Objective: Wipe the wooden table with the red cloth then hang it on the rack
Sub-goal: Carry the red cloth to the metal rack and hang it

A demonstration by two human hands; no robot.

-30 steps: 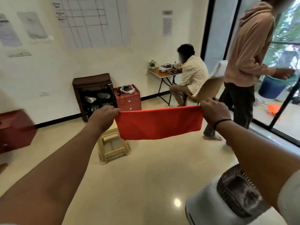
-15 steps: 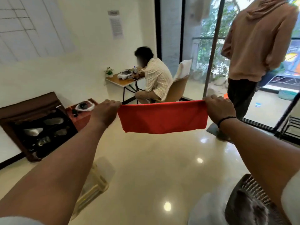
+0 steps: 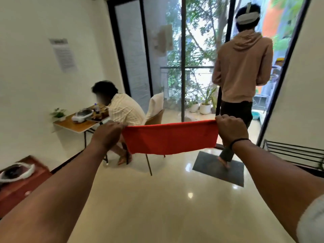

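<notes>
The left hand (image 3: 107,133) and right hand (image 3: 229,129) each pinch an end of the red fabric cloth (image 3: 169,138), stretched taut mid-air. It looks carried toward the black metal rack (image 3: 296,151); hanging remains undone.

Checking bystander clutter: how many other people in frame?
2: a seated person at the wooden table left, a standing person at the doorway right. Others may be out of view.

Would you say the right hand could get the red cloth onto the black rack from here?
Probably not yet: the right hand grips one end of the red cloth, the left hand the other, and the black rack sits low, further right. Open floor between leaves the way free.
</notes>
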